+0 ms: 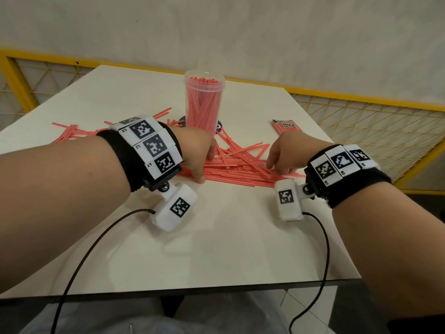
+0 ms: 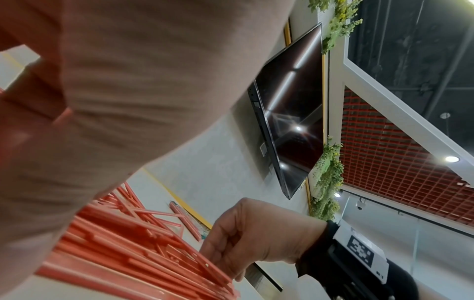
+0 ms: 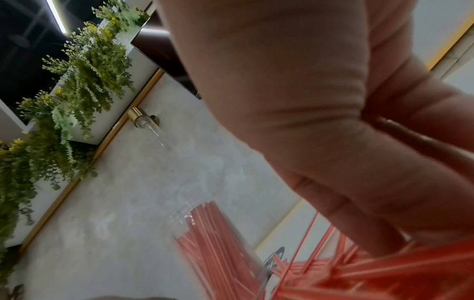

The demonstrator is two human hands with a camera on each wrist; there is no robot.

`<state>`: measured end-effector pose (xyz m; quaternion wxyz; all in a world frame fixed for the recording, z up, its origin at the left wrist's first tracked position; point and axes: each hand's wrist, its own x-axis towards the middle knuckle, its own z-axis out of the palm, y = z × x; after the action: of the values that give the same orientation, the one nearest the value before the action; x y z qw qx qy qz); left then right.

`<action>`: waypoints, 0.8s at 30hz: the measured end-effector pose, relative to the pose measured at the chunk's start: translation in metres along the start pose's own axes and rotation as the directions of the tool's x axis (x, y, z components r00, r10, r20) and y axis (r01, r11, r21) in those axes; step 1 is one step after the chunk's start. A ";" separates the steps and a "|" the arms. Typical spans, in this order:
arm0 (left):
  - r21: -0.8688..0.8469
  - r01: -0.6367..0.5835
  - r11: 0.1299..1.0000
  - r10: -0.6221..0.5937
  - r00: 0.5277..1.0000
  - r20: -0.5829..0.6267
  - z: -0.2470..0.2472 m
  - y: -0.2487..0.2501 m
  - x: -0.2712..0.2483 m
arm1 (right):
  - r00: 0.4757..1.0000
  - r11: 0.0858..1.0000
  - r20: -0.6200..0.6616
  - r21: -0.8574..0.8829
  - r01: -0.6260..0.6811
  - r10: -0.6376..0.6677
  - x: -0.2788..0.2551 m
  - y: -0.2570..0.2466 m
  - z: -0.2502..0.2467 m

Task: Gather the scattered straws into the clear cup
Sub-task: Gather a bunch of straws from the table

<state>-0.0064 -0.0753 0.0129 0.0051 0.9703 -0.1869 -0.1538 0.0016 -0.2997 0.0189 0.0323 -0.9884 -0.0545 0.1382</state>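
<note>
Two hands, left point(image 1: 199, 150) and right point(image 1: 286, 153), curled on straw pile point(image 1: 236, 169); one cup point(image 1: 204, 102).

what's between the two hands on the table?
A pile of red straws spans the gap between the left hand and the right hand, both touching its ends. Clearest in the head view; the left wrist view agrees.
</note>
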 end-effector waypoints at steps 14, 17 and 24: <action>-0.030 -0.072 0.997 0.071 0.997 -0.040 0.003 -0.007 0.002 | 0.954 0.954 -0.019 -0.024 0.300 -0.301 -0.001 -0.049 -0.011; -0.038 -0.052 0.998 0.050 0.997 -0.054 0.003 -0.010 0.002 | 0.955 0.958 -0.080 -0.029 0.286 -0.287 0.002 -0.049 -0.010; 0.010 -0.018 1.000 0.018 0.999 0.036 0.000 -0.012 -0.001 | 0.979 0.980 0.054 -0.034 0.196 -0.194 -0.002 -0.044 -0.007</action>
<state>-0.0034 -0.0638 0.0125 -0.0016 0.9656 -0.1965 -0.1702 -0.0026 -0.2565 0.0291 0.0249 -0.9749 -0.1548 0.1584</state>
